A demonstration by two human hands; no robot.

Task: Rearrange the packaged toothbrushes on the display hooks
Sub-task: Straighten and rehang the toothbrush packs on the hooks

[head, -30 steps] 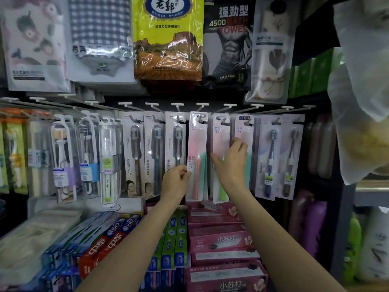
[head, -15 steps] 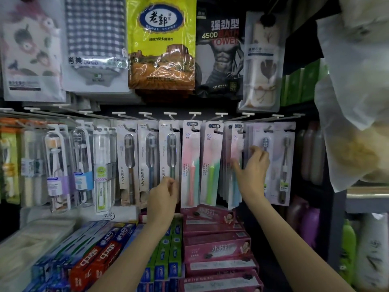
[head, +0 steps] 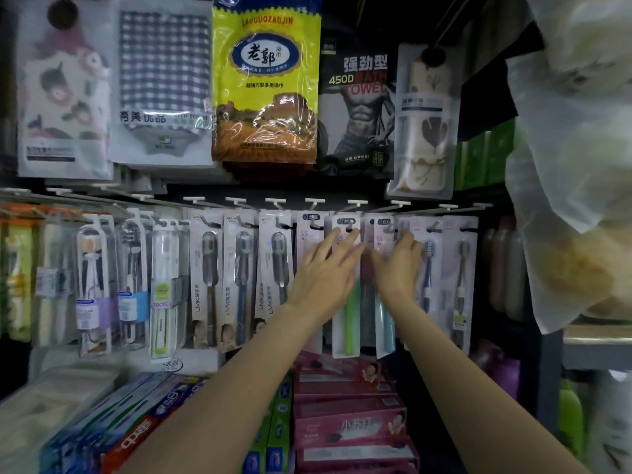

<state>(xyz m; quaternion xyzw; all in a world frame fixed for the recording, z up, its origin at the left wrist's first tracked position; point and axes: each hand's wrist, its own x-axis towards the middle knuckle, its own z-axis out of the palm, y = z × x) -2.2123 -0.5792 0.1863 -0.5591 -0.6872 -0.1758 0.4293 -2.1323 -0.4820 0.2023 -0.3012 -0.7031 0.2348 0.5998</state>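
A row of packaged toothbrushes hangs from white display hooks (head: 357, 202). My left hand (head: 326, 268) lies with straight fingers spread over the pink pack (head: 306, 234) and the green-handled pack (head: 347, 333). My right hand (head: 398, 268) has its fingers curled at the top of the blue-handled pack (head: 384, 323), beside the hook; the hand hides the exact grip. Right of it hang packs with a blue brush (head: 427, 278) and a dark brush (head: 460, 285). Three dark LMK packs (head: 239, 278) hang to the left.
Towel packs (head: 265, 83) hang on the row above. Toothpaste boxes (head: 345, 415) are stacked on the shelf below my arms. Clear-cased toothbrush sets (head: 130, 285) hang at the left. A bulky plastic bag (head: 578, 165) hangs at the right.
My left hand rose from the bottom of the LMK packs to the tops of the pink and green packs. My right hand moved left, from the rightmost packs to the blue-handled pack's top.
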